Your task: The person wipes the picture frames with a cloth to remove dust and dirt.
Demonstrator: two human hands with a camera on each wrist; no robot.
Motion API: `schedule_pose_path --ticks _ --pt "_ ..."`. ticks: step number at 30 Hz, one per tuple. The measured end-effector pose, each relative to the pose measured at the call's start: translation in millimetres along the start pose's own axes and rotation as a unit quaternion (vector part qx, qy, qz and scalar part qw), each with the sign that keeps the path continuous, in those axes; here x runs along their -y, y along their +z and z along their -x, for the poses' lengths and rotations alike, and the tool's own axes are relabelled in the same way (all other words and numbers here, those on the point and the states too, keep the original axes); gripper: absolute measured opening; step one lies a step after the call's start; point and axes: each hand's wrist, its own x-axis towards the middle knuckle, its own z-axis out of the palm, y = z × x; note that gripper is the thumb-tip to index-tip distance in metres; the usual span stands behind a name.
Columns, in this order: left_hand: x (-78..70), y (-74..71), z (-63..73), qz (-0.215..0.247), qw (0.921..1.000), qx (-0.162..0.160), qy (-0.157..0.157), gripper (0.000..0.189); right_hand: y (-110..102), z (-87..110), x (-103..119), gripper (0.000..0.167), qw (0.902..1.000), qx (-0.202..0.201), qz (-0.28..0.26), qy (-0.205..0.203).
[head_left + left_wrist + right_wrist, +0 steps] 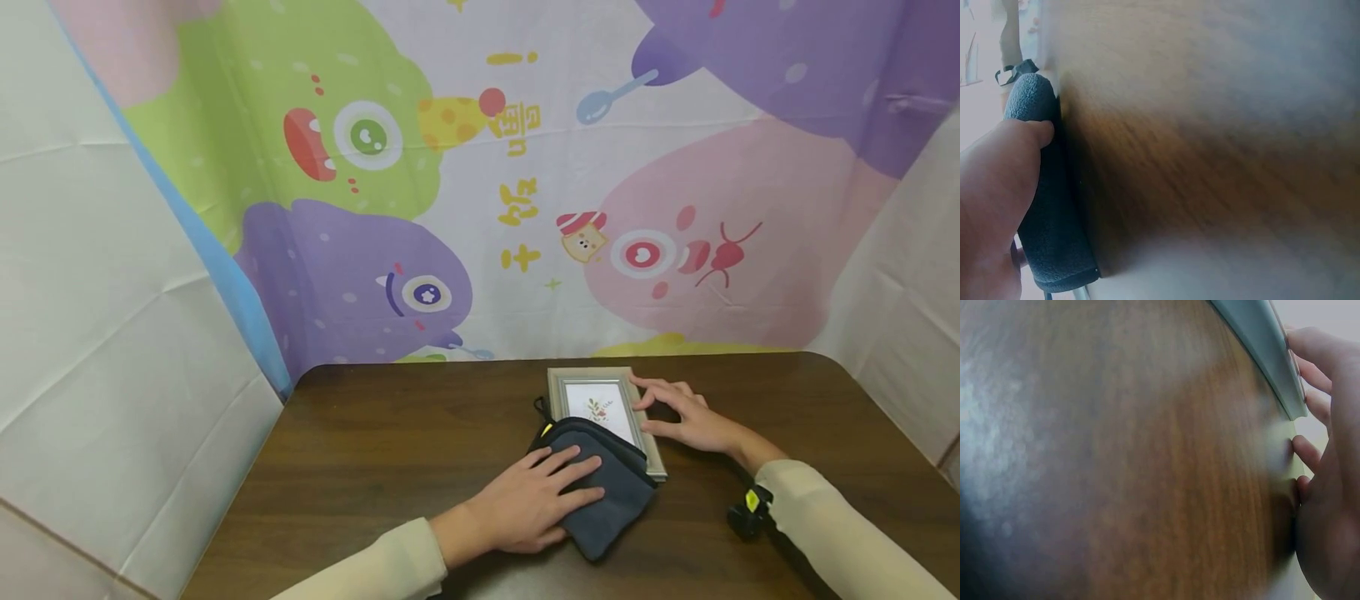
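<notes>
A dark grey zippered pouch with black trim lies at an angle over the lower part of a picture frame. The frame has a pale border and a small plant print. My left hand rests on the pouch, fingers spread across its top. Its thumb lies against the side of the pouch in the left wrist view. At the frame's right edge, my right hand touches the border with thumb and fingertips. The right wrist view shows the frame's side beside those fingers. The pouch hides the frame's lower left portion.
Both things lie on a dark brown wooden table with rounded back corners. A cartoon-printed cloth hangs behind it, and pale cloth panels stand at both sides. A black strap device is on the right wrist.
</notes>
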Motion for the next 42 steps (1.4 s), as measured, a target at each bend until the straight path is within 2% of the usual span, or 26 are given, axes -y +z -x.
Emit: schedule_pose_path --ticks 8,18,30,42 --pt "-0.3 -1.4 -1.8 0.002 1.0 -0.008 0.005 0.074 1.3 -0.3 -0.4 0.014 1.0 -0.001 -0.001 -0.002" --pt "-1.8 -3.6 -8.7 -0.01 0.9999 0.001 0.004 0.074 -1.0 -0.1 3.0 0.016 1.0 0.003 -0.001 -0.005" --pt "-7.3 -9.8 -24.1 0.003 0.9999 0.006 0.01 0.073 -0.5 0.0 0.6 0.015 1.0 0.003 -0.001 -0.006" --pt "-17.2 -14.1 -46.5 -0.003 0.9999 0.01 0.013 0.072 -0.6 0.4 1.6 0.017 0.9999 0.0 0.0 -0.014"
